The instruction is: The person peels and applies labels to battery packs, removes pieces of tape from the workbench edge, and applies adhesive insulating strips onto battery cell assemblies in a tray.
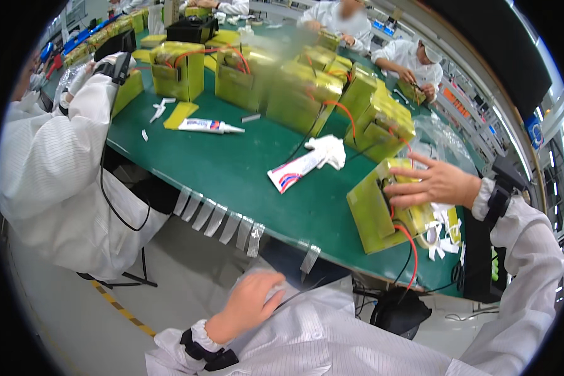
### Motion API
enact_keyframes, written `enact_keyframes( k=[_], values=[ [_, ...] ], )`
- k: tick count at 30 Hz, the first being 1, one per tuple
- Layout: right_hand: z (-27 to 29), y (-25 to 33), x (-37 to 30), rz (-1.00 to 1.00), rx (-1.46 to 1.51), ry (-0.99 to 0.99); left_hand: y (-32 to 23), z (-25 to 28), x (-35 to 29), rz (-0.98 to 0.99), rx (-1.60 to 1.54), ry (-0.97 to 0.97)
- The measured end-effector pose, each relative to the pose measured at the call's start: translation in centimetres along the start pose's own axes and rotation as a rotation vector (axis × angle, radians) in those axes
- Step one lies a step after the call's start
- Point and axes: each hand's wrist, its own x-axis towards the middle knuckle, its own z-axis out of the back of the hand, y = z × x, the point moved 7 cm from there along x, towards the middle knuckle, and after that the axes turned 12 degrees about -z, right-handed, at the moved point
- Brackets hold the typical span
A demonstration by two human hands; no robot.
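My right hand (437, 183) lies on a yellow-green wrapped battery pack (373, 216) at the table's right edge, its fingers stretched out flat across the top. Red and black leads (412, 250) run out of this pack and hang over the edge. Low in front of my body, away from the tabletop, is my left hand (247, 308) with fingers curled and thumb drawn in. Something pale and translucent shows at its fingertips, too indistinct to name. A white tube (291, 173) and a crumpled white cloth (327, 151) lie left of the pack.
More wrapped packs (304, 94) with red wires stand across the green table (232, 169). Clear tape strips (230, 229) hang from its front edge. Another tube (207, 126) lies farther left. A co-worker (56, 182) sits at left; others work at the far side.
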Motion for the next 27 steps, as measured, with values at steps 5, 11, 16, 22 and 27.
enact_keyframes(
  k=[5, 11, 16, 22, 27],
  values=[
    [-0.7, -0.5, 0.3, 0.107, 0.045, -0.072, 0.8, 0.3, -0.7, 0.028, 0.075, 0.016],
    [-0.5, -0.7, 0.4, 0.299, 0.060, -0.323, 1.7, 1.0, 0.2, 0.060, 0.110, 0.033],
    [-0.1, -0.1, 0.0, 0.252, 0.083, -0.305, 1.4, 2.9, 2.0, -0.033, 0.237, 0.074],
    [-1.0, -1.3, -0.7, -0.153, 0.663, 0.023, 0.6, 6.4, 5.0, -0.046, 0.335, -0.035],
    [-1.7, -1.7, -1.0, -0.255, 0.871, -0.127, 0.3, 5.9, 7.7, -0.162, 0.320, -0.024]
  ],
)
